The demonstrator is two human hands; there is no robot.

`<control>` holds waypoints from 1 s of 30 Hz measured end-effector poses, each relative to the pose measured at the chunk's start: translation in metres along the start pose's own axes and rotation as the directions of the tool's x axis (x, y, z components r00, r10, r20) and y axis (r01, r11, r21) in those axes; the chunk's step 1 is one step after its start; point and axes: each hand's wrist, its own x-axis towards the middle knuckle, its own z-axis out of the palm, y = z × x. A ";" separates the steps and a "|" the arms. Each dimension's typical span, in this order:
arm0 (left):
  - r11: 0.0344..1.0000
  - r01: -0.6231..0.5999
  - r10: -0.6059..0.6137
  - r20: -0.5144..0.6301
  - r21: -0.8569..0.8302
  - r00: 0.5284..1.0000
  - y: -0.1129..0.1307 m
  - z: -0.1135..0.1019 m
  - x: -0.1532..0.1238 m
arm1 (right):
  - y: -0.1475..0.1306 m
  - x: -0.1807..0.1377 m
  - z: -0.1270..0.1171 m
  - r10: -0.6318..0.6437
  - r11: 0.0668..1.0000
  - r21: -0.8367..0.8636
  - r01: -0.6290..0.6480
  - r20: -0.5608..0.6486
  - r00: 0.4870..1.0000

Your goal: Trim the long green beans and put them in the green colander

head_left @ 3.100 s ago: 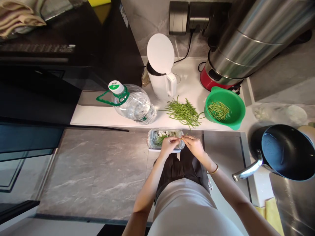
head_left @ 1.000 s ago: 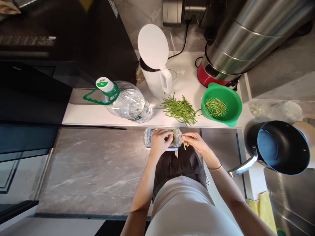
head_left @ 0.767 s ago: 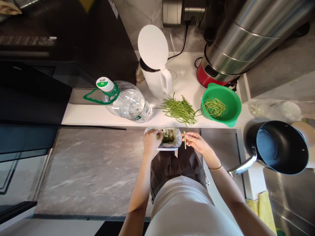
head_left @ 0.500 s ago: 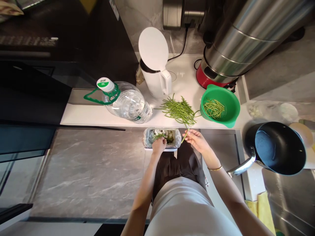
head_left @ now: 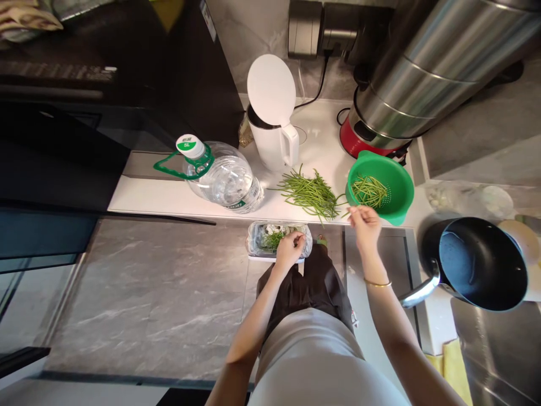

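Left hand [head_left: 289,251] hovering over bin [head_left: 255,241], right hand [head_left: 367,226] curling at colander [head_left: 400,189]'s near rim; can't tell if either is gripping anything. Stems [head_left: 307,190] lying beside colander, probably for easy reach; bin likely catching scraps below. Versus earlier frame: right hand now sitting colander-side, no longer showing a stem by the bin.

Passable from above at frame centre, over low heap of thin green stems [head_left: 309,193]. Hemmed in at centre left by large clear plastic bottle [head_left: 228,179], at upper centre by white open-lidded jug [head_left: 270,145], at right by round green plastic colander [head_left: 400,192] and right hand [head_left: 366,226]. Blocked at right edge by deep black pan [head_left: 486,265].
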 end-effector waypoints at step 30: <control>0.734 -0.035 -0.148 -0.209 -0.678 0.967 0.023 -0.009 0.033 | 0.039 0.006 0.058 -0.013 0.978 -0.177 0.113 0.488 0.873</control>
